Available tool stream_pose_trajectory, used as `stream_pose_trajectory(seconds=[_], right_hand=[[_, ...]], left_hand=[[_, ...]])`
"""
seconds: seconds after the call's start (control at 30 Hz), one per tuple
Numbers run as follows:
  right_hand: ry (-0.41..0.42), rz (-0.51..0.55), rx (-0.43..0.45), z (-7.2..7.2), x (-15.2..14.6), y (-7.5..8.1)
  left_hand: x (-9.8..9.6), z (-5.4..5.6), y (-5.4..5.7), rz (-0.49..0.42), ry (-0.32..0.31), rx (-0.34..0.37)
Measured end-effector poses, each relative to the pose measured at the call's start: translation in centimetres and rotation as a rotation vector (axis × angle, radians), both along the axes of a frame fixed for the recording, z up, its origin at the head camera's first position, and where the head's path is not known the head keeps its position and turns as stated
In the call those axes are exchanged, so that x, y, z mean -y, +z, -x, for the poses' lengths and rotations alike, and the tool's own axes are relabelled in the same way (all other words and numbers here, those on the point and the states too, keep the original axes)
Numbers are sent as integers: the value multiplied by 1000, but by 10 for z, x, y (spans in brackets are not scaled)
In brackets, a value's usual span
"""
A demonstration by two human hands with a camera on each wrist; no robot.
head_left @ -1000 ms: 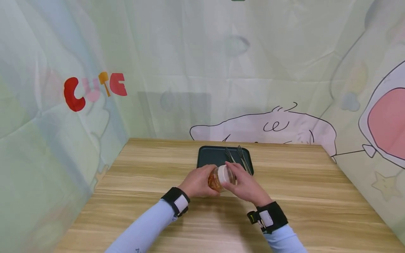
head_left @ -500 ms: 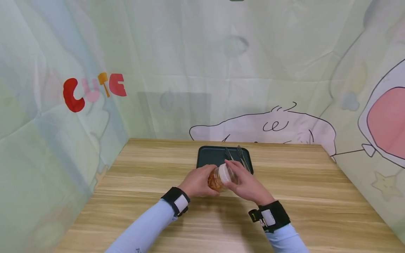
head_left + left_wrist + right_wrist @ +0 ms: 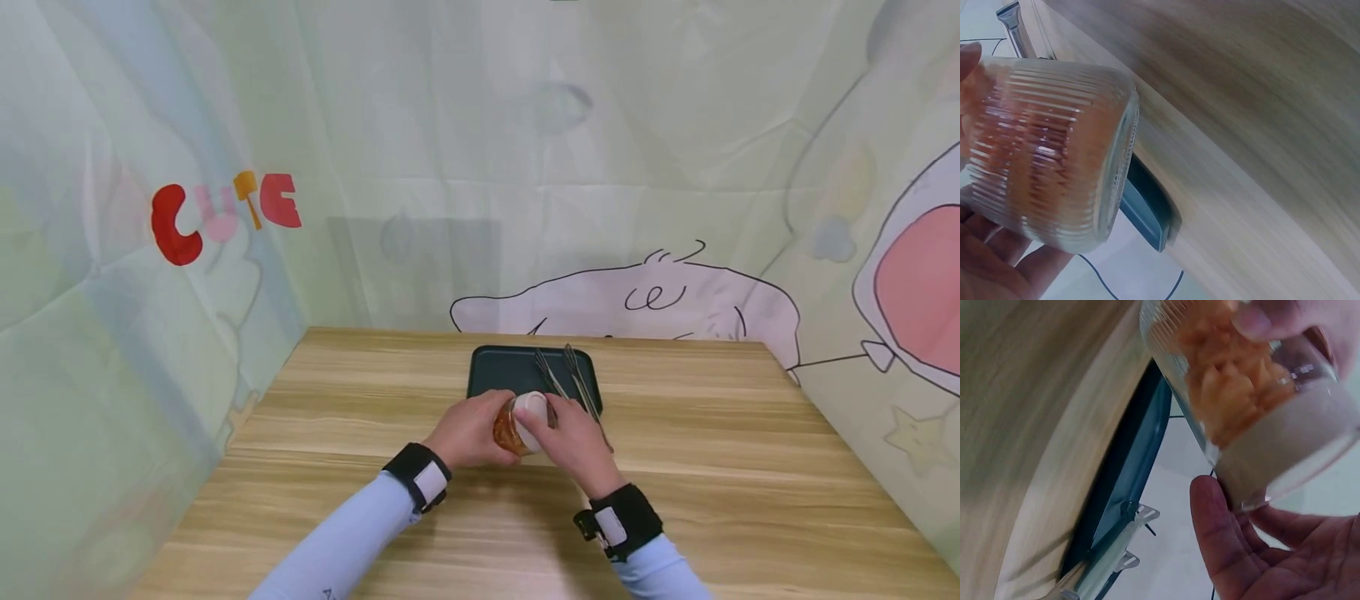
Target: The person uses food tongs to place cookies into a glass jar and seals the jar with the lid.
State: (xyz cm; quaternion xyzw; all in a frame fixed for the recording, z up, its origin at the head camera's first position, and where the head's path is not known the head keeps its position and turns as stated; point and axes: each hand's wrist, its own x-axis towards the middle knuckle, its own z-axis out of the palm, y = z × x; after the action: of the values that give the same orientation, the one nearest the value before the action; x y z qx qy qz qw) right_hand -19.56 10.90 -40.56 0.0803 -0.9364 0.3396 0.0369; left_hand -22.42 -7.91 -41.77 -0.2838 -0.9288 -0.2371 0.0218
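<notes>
A ribbed clear jar (image 3: pixel 506 428) with a white lid (image 3: pixel 532 417) is held tilted above the table, lid toward the right. Orange-red pieces fill part of it, best seen in the left wrist view, where the jar (image 3: pixel 1054 150) shows its base. My left hand (image 3: pixel 468 430) grips the jar body. At the lid end, my right hand (image 3: pixel 579 443) holds the lid, its thumb across the near side; its other fingers are partly hidden behind. In the right wrist view the lid (image 3: pixel 1288 447) sits on the jar's mouth, with the right hand (image 3: pixel 1260 550) around its rim.
Just beyond the hands, a dark tray (image 3: pixel 498 367) lies on the wooden table (image 3: pixel 360 392). Two slender metal utensils rest on it, one a whisk (image 3: pixel 576 367), with a handle end reaching past the tray's near edge. A printed cloth backdrop (image 3: pixel 405 167) stands behind and at both sides.
My right hand has turned about the lid and its wrist has shifted left and slightly down. More of a utensil's handle shows beside it. The left hand stays nearly still.
</notes>
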Motion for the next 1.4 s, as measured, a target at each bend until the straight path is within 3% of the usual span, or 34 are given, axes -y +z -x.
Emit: stream_pose_trajectory(seconds=[0.2, 0.43, 0.57, 0.7, 0.93, 1.1, 1.2, 1.4], right_hand=[[27, -25, 35, -1, -3, 1], [257, 49, 3, 0, -22, 6], [313, 64, -9, 1, -24, 6], [256, 60, 9, 1, -21, 7], [55, 41, 45, 0, -7, 7], [22, 36, 72, 0, -7, 5], [87, 48, 73, 0, -12, 5], [313, 82, 12, 2, -22, 5]], left_hand=[[0, -1, 1, 6, 12, 20], [1, 0, 1, 18, 11, 5], [1, 0, 1, 26, 11, -2], [1, 0, 0, 14, 7, 12], [1, 0, 0, 5, 6, 19], [0, 1, -1, 10, 13, 27], [0, 2, -1, 10, 10, 25], [-1, 2, -2, 29, 7, 8]])
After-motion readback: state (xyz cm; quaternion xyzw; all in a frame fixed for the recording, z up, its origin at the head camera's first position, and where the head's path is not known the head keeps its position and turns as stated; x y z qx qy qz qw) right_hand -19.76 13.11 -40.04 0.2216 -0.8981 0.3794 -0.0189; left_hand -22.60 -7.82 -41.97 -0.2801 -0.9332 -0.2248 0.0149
